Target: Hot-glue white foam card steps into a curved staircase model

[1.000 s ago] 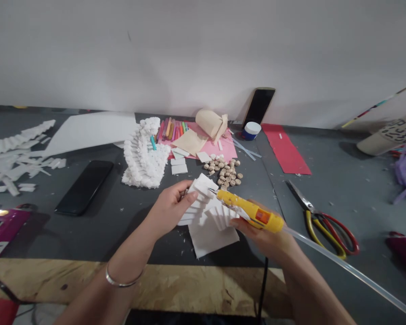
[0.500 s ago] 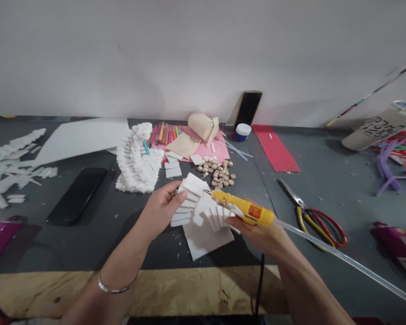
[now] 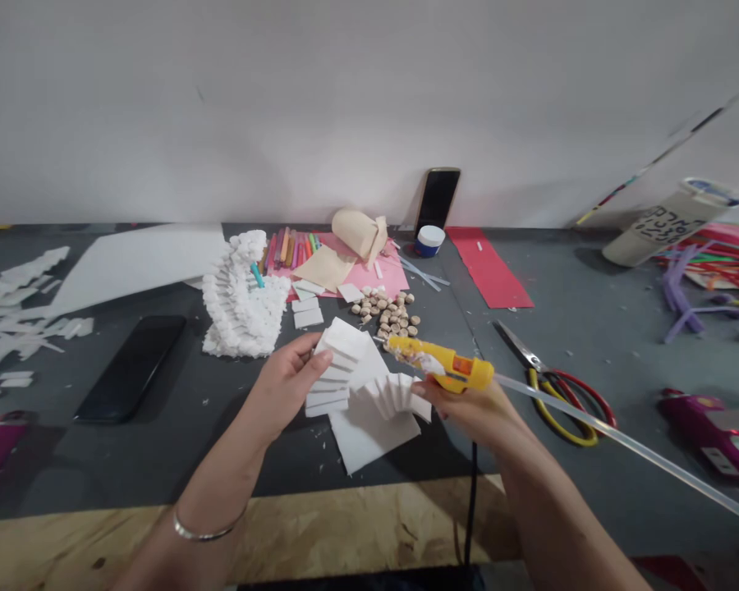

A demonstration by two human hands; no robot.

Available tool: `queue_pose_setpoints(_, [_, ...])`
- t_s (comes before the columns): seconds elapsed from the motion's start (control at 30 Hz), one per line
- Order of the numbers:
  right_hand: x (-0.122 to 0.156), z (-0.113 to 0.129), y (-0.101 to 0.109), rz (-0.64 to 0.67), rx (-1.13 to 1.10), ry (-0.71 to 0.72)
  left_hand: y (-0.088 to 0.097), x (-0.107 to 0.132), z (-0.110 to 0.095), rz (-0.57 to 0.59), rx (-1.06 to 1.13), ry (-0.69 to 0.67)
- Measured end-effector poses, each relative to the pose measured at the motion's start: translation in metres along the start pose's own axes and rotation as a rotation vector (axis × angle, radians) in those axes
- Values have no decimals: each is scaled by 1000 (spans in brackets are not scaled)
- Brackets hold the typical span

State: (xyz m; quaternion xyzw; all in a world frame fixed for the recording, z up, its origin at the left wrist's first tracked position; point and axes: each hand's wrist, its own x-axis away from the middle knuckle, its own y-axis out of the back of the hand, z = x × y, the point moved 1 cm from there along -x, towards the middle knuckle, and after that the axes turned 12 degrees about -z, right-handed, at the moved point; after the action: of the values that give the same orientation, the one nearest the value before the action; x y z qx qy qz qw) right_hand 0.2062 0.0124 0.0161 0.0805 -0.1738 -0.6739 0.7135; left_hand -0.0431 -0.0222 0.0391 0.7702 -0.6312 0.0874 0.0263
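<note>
My left hand (image 3: 289, 373) is closed on the edge of a white sheet with small white strips (image 3: 340, 361) set in a stepped row, thumb on top. The sheet (image 3: 375, 439) also bears a fan of white strips on its right side. My right hand (image 3: 468, 406) is wrapped round a yellow hot glue gun (image 3: 443, 367). Its nozzle points left, just right of the upper strips, apart from them as far as I can see. A long clear glue stick (image 3: 591, 420) sticks out of the gun's back.
Behind the hands lie brown beads or shells (image 3: 394, 314), a white textured model (image 3: 240, 304) and markers (image 3: 292, 249). Scissors (image 3: 548, 382) and a magenta tool (image 3: 714, 435) are at right. A black phone (image 3: 132, 369) and white scraps (image 3: 18, 324) lie left. A cord hangs below the gun.
The glue gun's nozzle has drawn back a little to the right from the upper strips. My left hand keeps its hold on the sheet. The whole view has shifted slightly.
</note>
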Motion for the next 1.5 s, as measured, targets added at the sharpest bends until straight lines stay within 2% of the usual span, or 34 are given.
queue_pose_setpoints(0.2, [-30,-6,19,19,-328,-118,2,-3,4,7,58,44])
queue_pose_setpoints(0.37, [-53,-20,35,-63,-361,-174,1,-6,7,-7,118,63])
queue_pose_setpoints(0.43, [-54,-27,48,-11,-242,-129,1,-6,8,-10,138,68])
queue_pose_setpoints(0.53, [-44,-29,74,56,196,54,0,-7,9,5,152,71])
queue_pose_setpoints(0.6, [-34,-25,87,-30,507,142,0,-7,10,21,152,75])
queue_pose_setpoints(0.63, [-28,-22,88,-73,595,174,0,-7,11,27,151,78])
queue_pose_setpoints(0.7, [-20,-17,79,-85,631,244,-1,-8,12,30,146,80])
queue_pose_setpoints(0.83, [-18,-11,32,171,605,493,0,-8,12,32,158,85])
queue_pose_setpoints(0.9, [-24,-11,12,251,641,559,1,-8,12,32,169,88])
queue_pose_setpoints(0.97, [-31,-10,2,293,679,588,1,-8,12,29,172,91])
queue_pose_setpoints(1.07, [-37,-6,-3,360,697,619,2,-8,12,22,167,95])
queue_pose_setpoints(1.2, [-35,1,-1,397,628,561,3,-9,13,12,166,84])
queue_pose_setpoints(1.33, [-33,-1,10,427,336,361,5,-10,13,1,156,69])
queue_pose_setpoints(1.5, [-37,3,22,228,-239,105,5,-8,11,14,124,103])
